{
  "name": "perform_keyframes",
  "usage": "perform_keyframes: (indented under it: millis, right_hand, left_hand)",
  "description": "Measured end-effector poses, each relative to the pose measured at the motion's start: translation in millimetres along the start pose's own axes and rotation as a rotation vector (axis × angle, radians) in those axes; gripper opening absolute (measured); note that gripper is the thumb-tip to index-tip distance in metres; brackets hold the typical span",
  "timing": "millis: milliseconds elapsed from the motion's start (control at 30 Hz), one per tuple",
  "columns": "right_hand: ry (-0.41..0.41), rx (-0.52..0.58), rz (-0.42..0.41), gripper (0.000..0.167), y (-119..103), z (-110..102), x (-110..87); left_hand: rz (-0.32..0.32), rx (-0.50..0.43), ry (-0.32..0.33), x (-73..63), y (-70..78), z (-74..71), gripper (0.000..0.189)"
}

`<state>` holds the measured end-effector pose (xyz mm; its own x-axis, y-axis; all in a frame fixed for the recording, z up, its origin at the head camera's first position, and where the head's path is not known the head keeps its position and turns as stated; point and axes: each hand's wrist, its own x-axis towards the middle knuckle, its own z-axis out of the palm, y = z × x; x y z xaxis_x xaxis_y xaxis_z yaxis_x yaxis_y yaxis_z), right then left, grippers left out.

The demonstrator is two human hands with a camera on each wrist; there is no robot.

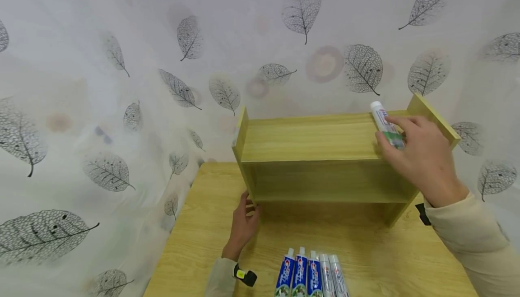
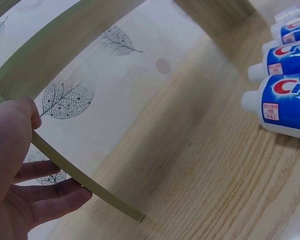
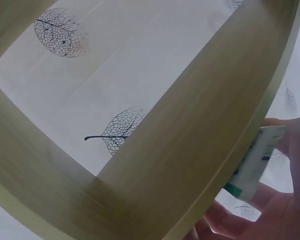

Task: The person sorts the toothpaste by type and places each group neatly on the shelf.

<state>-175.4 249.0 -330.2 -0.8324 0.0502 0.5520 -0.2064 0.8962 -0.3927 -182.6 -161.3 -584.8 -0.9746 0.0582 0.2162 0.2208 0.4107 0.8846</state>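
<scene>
My right hand [image 1: 430, 157] grips a white and green toothpaste tube [image 1: 383, 121] at the right end of the top board of a small wooden shelf [image 1: 308, 139]. The tube's white cap points away, toward the wall. From the right wrist, its flat end [image 3: 255, 160] shows beside the board's edge, with part of the tube hidden behind the wood. Low on the shelf's left side, my left hand [image 1: 243, 225] holds the side panel [image 2: 90, 182]. Its thumb is at the panel's front edge, and the fingers lie along the outer side.
Three blue toothpaste tubes [image 1: 299, 272] and two whitish tubes [image 1: 331, 274] lie in a row on the wooden table [image 1: 195, 225], in front of the shelf. A pale sheet with leaf prints [image 1: 260, 26] hangs behind and at the left.
</scene>
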Motion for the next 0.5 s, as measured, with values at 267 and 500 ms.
perform_keyframes:
  millis: [267,500]
  right_hand:
    - [0.269,0.120,-0.096,0.033,-6.9,6.6,-25.3]
    - [0.436,0.226,-0.161,0.040,-14.5,17.8,-44.5]
  left_hand:
    - [0.005,-0.016,0.002,-2.0,-2.5,1.0,0.060]
    - [0.018,-0.019,0.001,-0.8,-3.9,1.1,0.060]
